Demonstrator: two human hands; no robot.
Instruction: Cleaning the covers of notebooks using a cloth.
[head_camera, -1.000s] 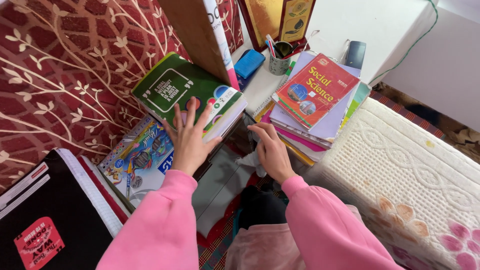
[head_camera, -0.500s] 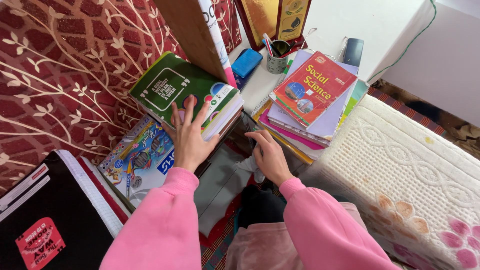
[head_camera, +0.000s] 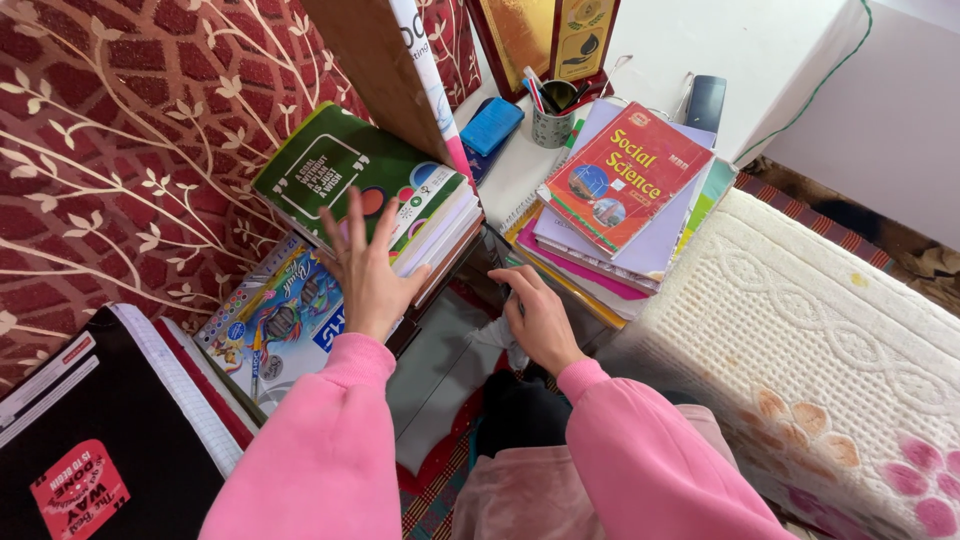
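Left hand (head_camera: 368, 272) spread wide, palm on green book (head_camera: 340, 170), which topped a stack at 10 o'clock | right hand (head_camera: 540, 318) curled on a white cloth (head_camera: 497, 333) at 6 o'clock; grip unclear | red book (head_camera: 625, 178) topped the surface pile at 1 o'clock | pen cup (head_camera: 552, 118) beyond.

Glossy paper cover on green book (head_camera: 345, 170); rough woven white cloth bedspread (head_camera: 830, 340).
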